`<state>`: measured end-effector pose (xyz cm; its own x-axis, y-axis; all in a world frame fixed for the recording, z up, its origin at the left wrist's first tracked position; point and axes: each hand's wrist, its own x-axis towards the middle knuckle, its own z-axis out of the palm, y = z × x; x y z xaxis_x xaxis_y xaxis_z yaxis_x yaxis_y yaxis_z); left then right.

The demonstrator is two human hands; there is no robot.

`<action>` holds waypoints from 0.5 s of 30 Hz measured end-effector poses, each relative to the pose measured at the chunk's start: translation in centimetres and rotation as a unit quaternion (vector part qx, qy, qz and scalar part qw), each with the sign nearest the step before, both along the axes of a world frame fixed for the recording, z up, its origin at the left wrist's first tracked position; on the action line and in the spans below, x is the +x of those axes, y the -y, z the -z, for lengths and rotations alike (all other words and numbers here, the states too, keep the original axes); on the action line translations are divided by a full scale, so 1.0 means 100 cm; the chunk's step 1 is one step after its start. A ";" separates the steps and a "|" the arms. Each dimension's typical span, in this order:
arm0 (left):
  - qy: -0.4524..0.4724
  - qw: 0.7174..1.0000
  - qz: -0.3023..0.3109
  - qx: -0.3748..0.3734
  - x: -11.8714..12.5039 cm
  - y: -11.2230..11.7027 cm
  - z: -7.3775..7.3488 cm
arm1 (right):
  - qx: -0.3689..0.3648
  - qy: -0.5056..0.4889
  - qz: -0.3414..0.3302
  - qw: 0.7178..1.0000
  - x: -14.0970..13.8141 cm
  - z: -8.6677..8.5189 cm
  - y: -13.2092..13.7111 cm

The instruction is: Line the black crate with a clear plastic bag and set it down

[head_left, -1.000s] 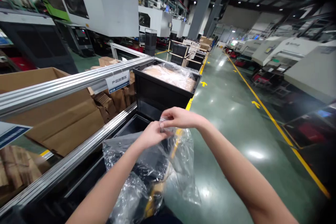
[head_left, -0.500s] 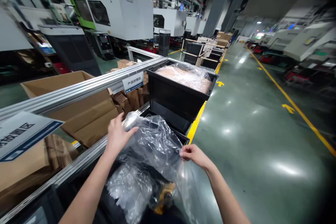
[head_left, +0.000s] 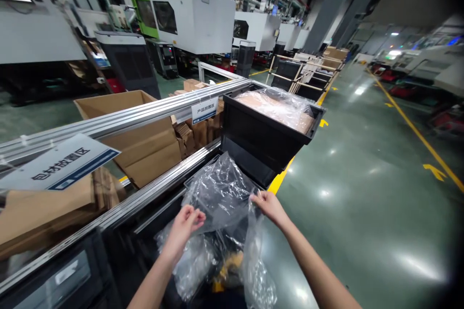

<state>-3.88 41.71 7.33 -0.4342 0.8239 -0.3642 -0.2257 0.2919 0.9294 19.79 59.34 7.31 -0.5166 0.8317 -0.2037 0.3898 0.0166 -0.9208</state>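
A large clear plastic bag (head_left: pixel 221 193) is spread over a black crate (head_left: pixel 188 186) just in front of me. My left hand (head_left: pixel 184 224) pinches the bag's near left edge with closed fingers. My right hand (head_left: pixel 268 205) grips the bag's right edge, fingers closed on the film. The two hands are apart, holding the bag's mouth stretched between them. The lower part of the bag hangs crumpled below my hands, with something yellow (head_left: pixel 226 270) showing through it.
A second black crate (head_left: pixel 268 130) lined with plastic and filled with tan material sits just beyond. An aluminium rail frame (head_left: pixel 137 116) with label signs runs on the left, cardboard boxes (head_left: pixel 137 140) behind it. Green floor (head_left: pixel 362 178) with yellow lines lies to the right; white machines line both sides.
Both hands started together at the bag's top, then parted. The left hand has since come back down to the near left edge while the right stays on the right edge; the view swung left.
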 end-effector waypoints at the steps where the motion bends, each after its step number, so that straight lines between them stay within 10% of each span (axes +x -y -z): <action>1: 0.009 1.000 0.009 0.004 0.008 -0.001 0.001 | -0.001 0.007 -0.012 1.000 -0.004 -0.001 0.002; 6: 0.051 0.995 0.081 0.043 0.092 -0.030 0.016 | 0.022 0.069 -0.087 0.994 -0.048 0.005 0.035; 8: 0.058 0.996 0.067 0.028 0.091 -0.034 0.021 | 0.073 0.117 -0.071 0.988 -0.048 0.007 0.031; 15: 0.033 0.986 -0.145 -0.076 -0.122 0.034 -0.011 | 0.211 0.332 0.071 0.917 0.110 -0.018 -0.049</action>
